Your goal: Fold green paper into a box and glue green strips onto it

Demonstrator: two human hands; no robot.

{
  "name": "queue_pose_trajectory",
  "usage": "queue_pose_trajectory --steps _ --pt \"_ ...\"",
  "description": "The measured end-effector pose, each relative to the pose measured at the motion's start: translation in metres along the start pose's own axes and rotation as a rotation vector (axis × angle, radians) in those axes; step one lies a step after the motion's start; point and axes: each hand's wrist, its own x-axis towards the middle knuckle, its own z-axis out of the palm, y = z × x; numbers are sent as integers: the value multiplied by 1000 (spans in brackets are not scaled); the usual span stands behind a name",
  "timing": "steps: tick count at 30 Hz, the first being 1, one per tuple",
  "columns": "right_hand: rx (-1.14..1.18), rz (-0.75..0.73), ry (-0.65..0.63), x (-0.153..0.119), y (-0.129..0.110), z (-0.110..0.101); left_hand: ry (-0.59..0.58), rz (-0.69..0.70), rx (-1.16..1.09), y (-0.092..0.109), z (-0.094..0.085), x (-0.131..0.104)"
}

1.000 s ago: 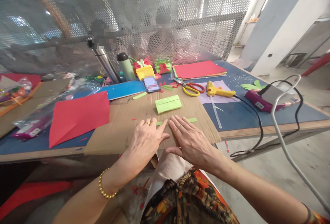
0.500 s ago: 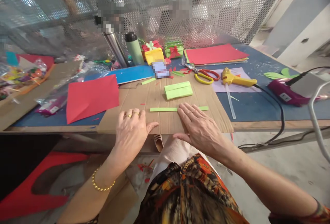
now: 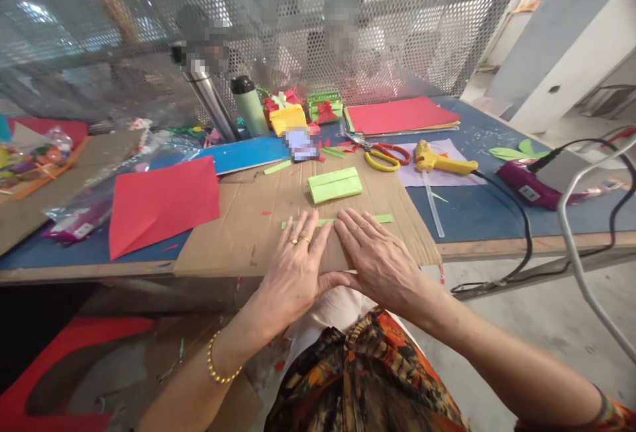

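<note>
A narrow green paper strip [image 3: 382, 218] lies crosswise on a brown cardboard sheet [image 3: 238, 246]. My left hand [image 3: 297, 263] lies flat with fingers apart over the strip's left part. Over its middle and right part rests my right hand [image 3: 377, 256], fingers stretched out. My two thumbs meet near the cardboard's front edge. Just beyond the fingers sits a folded light-green paper piece [image 3: 335, 185], which neither hand touches. The fingers hide part of the strip.
Scissors [image 3: 382, 158] and a yellow glue gun [image 3: 442, 162] with a cord lie to the right, near a purple power strip [image 3: 527, 183]. Red paper [image 3: 163, 203] is at left. Behind stand a green bottle [image 3: 250, 107], a steel flask [image 3: 213, 104] and small paper boxes [image 3: 325, 108].
My left hand has moved right and forward onto the strip, beside my right hand, so the thumbs now meet. My right hand stays on the strip. The view has shifted slightly.
</note>
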Motion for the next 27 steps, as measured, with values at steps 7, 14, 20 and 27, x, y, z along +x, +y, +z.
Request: queue_pose_trajectory --steps 7,14,20,27 --pt "31 0 -63 -5 9 -13 2 -44 28 1 0 -4" --pt "-70 92 -45 -35 26 -21 37 -32 68 -1 4 -1" --pt "-266 199 -95 -41 19 -53 45 -29 123 4 5 1" --pt "-74 -38 -77 0 -8 -33 14 -43 139 5 1 1"
